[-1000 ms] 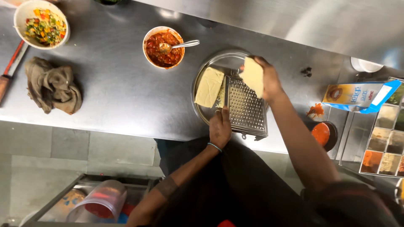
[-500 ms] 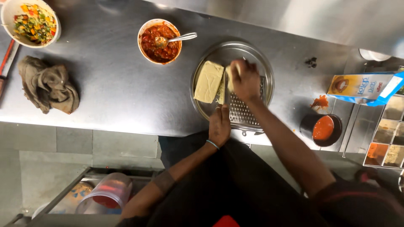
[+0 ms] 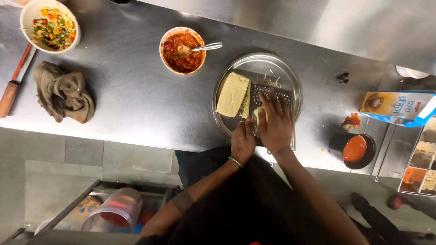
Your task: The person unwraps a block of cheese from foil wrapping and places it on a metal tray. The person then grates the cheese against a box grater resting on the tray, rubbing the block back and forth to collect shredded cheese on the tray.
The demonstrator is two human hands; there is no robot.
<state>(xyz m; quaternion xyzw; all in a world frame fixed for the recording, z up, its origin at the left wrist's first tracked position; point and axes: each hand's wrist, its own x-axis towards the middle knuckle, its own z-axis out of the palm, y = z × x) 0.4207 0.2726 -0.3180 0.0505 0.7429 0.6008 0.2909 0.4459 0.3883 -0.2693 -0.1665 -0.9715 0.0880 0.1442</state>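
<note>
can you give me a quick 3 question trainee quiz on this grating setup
1. True or false: the cheese block lies on the round steel plate, left of the flat grater.
2. Which hand presses a piece of cheese on the grater? A) left hand B) right hand
3. What rests in the bowl of red sauce?

Key: 1 true. 2 B; the left hand steadies the grater's near end. 3 a metal spoon.

Head camera looks straight down, close above the steel counter (image 3: 136,100)
</note>
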